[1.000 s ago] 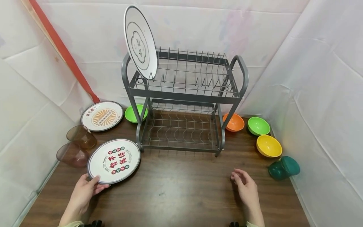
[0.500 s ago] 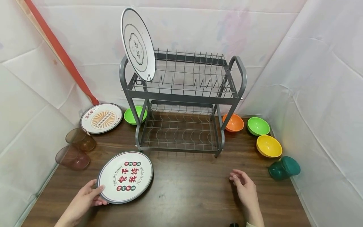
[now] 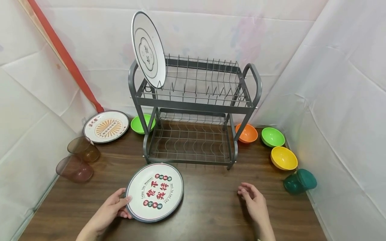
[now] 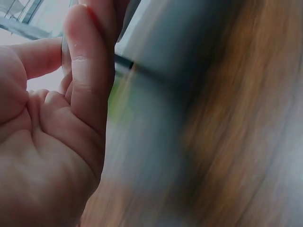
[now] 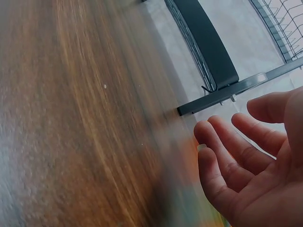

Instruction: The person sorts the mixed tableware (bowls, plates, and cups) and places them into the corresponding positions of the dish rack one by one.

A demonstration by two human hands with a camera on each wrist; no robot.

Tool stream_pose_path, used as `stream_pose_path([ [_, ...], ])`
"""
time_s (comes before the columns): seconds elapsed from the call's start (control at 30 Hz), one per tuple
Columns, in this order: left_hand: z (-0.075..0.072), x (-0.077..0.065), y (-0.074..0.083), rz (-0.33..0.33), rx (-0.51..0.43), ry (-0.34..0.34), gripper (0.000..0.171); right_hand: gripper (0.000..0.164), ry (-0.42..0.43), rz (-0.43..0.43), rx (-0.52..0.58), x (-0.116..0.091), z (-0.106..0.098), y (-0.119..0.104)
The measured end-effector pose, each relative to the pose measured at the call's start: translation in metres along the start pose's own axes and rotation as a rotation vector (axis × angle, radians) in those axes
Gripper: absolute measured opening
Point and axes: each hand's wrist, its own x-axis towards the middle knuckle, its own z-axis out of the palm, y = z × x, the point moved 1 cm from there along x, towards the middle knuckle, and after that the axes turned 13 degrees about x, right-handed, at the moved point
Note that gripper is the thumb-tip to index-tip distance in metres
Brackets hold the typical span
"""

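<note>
Plate [image 3: 155, 192] is facing up before the rack [image 3: 188, 108], contact with the table [image 3: 208, 211] looking unclear; left hand [image 3: 113, 206] is pinching its rim, right hand [image 3: 254, 203] is holding nothing. Probably stiff, slick, breakable, it's wanting that rim grip.

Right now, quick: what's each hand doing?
Left hand: holding the red-lettered white plate by its edge.
Right hand: open, relaxed, holding nothing.

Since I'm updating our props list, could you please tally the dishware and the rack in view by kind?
Plates: 3 (held plate, racked plate, sunburst plate)
Bowls: 4 (left green bowl, right green bowl, orange bowl, yellow bowl)
Cups: 3 (brown cup, purple cup, teal cup)
Dish rack: 1
Total: 11
</note>
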Motion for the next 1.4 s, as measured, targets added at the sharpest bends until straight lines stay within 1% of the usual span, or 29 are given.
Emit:
stream_pose_path([
  [0.1, 0.009, 0.006, 0.002, -0.007, -0.013, -0.013, 0.05, 0.025, 0.0, 0.01, 0.005, 0.0, 0.002, 0.0],
  [0.2, 0.02, 0.015, 0.004, 0.017, -0.029, -0.039, 0.049, 0.025, -0.007, 0.017, 0.007, 0.0, 0.004, -0.001],
  [0.37, 0.04, 0.03, 0.008, 0.023, -0.035, -0.089, 0.055, 0.025, -0.04, 0.011, 0.047, -0.003, 0.016, -0.003],
  [0.47, 0.051, 0.037, 0.012, 0.006, -0.025, -0.105, 0.063, 0.027, -0.074, 0.01, 0.107, -0.004, 0.026, -0.005],
  [0.57, 0.061, 0.042, 0.014, -0.008, -0.008, -0.109, 0.07, 0.029, -0.115, 0.022, 0.196, -0.007, 0.036, -0.007],
  [0.67, 0.071, 0.048, 0.018, 0.008, 0.004, -0.111, 0.071, 0.034, -0.164, 0.034, 0.274, -0.01, 0.046, -0.01],
  [0.73, 0.077, 0.053, 0.021, 0.029, 0.009, -0.117, 0.068, 0.036, -0.184, 0.042, 0.288, -0.011, 0.052, -0.012],
  [0.8, 0.083, 0.057, 0.024, 0.049, 0.016, -0.121, 0.067, 0.036, -0.187, 0.053, 0.262, -0.011, 0.056, -0.014],
  [0.87, 0.089, 0.062, 0.028, 0.062, 0.03, -0.121, 0.066, 0.036, -0.176, 0.065, 0.213, -0.011, 0.059, -0.017],
  [0.97, 0.095, 0.068, 0.035, 0.085, 0.053, -0.126, 0.062, 0.036, -0.152, 0.061, 0.13, -0.012, 0.06, -0.02],
  [1.03, 0.099, 0.071, 0.039, 0.1, 0.068, -0.129, 0.058, 0.037, -0.147, 0.059, 0.108, -0.012, 0.061, -0.021],
  [1.1, 0.102, 0.074, 0.042, 0.112, 0.079, -0.132, 0.053, 0.038, -0.144, 0.063, 0.108, -0.011, 0.061, -0.021],
  [1.13, 0.103, 0.075, 0.044, 0.114, 0.086, -0.132, 0.051, 0.038, -0.146, 0.071, 0.119, -0.011, 0.061, -0.02],
  [1.23, 0.106, 0.076, 0.046, 0.101, 0.087, -0.106, 0.051, 0.04, -0.153, 0.102, 0.151, -0.01, 0.06, -0.019],
  [1.33, 0.109, 0.077, 0.048, 0.08, 0.088, -0.058, 0.052, 0.042, -0.165, 0.133, 0.207, -0.01, 0.059, -0.019],
  [1.4, 0.11, 0.078, 0.049, 0.073, 0.092, -0.023, 0.049, 0.044, -0.175, 0.162, 0.264, -0.011, 0.058, -0.018],
])
